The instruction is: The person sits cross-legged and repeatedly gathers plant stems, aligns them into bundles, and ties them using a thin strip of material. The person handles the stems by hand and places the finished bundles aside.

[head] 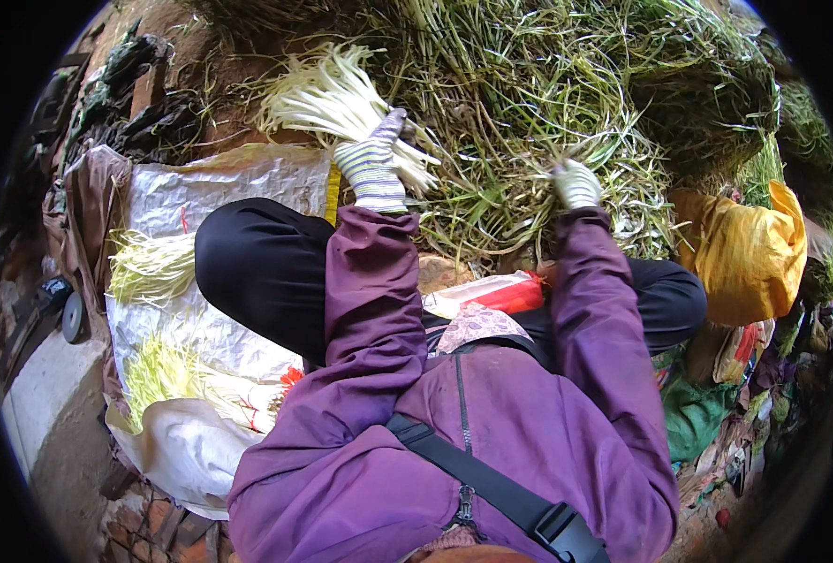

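Observation:
My left hand point(374, 165), in a striped knit glove with a dark coated thumb, is closed around a thick bunch of pale blanched chives point(332, 95). White stalk ends stick out below the grip, and the yellowish tips fan out to the upper left. Over the heap of green and dry leaf strands point(501, 119), my right hand point(577, 184) wears a matching glove. Its fingers are curled and slightly blurred, with a few thin strands seemingly pinched at the fingertips.
On a white woven sack point(226, 186) to my left lie chive bundles point(153, 267), one with a red tie point(251, 412). A yellow sack point(744, 253) stands beyond my right knee, near a green sack point(698, 419). A concrete block point(54, 394) is at far left.

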Demonstrator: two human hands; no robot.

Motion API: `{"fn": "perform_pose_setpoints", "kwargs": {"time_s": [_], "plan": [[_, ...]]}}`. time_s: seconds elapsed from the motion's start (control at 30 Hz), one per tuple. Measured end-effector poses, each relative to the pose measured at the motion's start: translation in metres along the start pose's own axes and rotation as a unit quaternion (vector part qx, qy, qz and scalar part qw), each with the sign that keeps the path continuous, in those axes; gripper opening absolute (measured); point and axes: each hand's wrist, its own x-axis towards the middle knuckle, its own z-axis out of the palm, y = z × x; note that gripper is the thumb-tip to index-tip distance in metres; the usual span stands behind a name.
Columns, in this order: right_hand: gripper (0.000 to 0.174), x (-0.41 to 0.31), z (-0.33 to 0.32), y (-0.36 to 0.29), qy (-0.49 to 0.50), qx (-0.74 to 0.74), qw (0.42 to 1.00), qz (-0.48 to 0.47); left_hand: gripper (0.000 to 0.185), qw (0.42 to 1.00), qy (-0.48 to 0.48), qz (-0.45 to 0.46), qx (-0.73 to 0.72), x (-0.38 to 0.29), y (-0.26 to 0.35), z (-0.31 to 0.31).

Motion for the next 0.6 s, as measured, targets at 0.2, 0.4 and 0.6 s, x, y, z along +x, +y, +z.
{"fn": "perform_pose_setpoints", "kwargs": {"time_s": [0.2,0.4,0.6], "plan": [[0.039,-0.023,-0.072,-0.038,0.077,-0.052,0.990,-0.104,0.027,0.999,-0.018,0.022,-0.029,-0.021,0.005,0.008],[0.024,-0.060,-0.037,-0.149,-0.025,0.441,0.845,-0.302,0.034,0.990,-0.136,0.032,-0.033,-0.003,-0.022,-0.001],[0.018,-0.072,-0.072,-0.110,-0.019,0.660,0.739,-0.130,0.027,0.996,-0.085,0.018,0.009,-0.012,-0.027,0.002]]}}
